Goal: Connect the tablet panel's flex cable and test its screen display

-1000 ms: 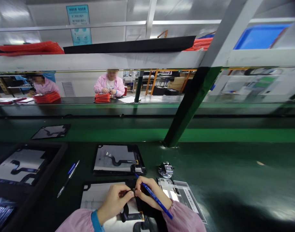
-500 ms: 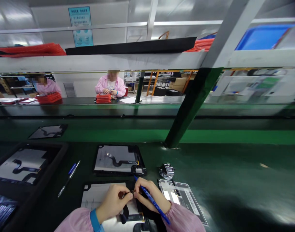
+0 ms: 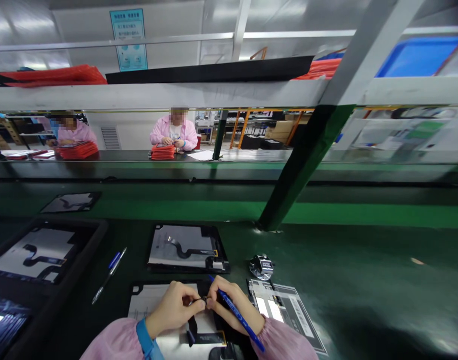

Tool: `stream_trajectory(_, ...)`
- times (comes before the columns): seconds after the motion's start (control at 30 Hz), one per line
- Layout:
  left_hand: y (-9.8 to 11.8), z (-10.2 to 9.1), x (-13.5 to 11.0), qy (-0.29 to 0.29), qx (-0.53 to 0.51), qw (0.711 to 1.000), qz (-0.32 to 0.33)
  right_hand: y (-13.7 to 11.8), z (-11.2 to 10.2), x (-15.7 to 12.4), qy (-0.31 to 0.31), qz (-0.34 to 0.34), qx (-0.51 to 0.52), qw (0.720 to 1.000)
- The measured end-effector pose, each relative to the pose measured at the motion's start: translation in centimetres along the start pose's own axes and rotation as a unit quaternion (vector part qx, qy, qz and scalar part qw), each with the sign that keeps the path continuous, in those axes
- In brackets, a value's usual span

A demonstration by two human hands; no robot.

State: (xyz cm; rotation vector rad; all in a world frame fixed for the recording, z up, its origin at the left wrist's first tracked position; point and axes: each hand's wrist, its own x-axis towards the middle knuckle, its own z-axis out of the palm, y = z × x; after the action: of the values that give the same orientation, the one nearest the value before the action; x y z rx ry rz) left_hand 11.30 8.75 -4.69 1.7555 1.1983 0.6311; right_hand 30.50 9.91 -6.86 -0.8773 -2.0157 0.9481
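- Our left grip [image 3: 176, 307] pinches the far end of a black ribbon cable [image 3: 200, 338]; our right grip [image 3: 233, 302] clasps a blue pen [image 3: 241, 319].
- The cable drops nearward, then right along the panel [image 3: 174, 346].

– What lies in front of you?
– A flat panel [image 3: 208, 321], silver side up on the counter [image 3: 364, 280], black along its edges and partly covered from your view.
– And the black ribbon cable [image 3: 209, 338]?
– One stretch runs flat across your panel to a gold-edged end; another bends upward to where your left hand [image 3: 172, 308] pinches it. You can't make out the tip; it's too small.
– The blue pen [image 3: 239, 316]?
– It slants through your right hand [image 3: 246, 303], one end pointing away from you.
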Motion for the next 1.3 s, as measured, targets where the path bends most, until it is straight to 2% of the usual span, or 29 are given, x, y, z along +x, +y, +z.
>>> stream_trajectory(0.27, 0.3, -0.7, 0.4, -0.045, -0.015, 0.999, -0.018, -0.5, -0.1, 0.1, -0.006, -0.012, 0.005, 1.000)
stream_trajectory(0.4, 0.0, -0.4, 0.5, -0.025, -0.025, 0.999, -0.011, -0.6, -0.2, 0.1, 0.007, -0.013, 0.000, 1.000)
stream_trajectory(0.8, -0.2, 0.2, 0.3, -0.013, -0.030, 0.999, -0.006, -0.7, -0.2, 0.1, 0.012, -0.029, -0.044, 0.999)
stream_trajectory(1.07, 0.3, 0.8, 0.2, -0.003, -0.036, 0.999, -0.009, -0.3, 0.4, 0.1, 0.031, -0.037, -0.014, 0.999)
stream_trajectory(1.3, -0.6, 1.4, 0.3, -0.034, -0.132, 0.991, -0.018, 0.6, -0.2, -0.3, 0.022, -0.004, 0.031, 0.999)
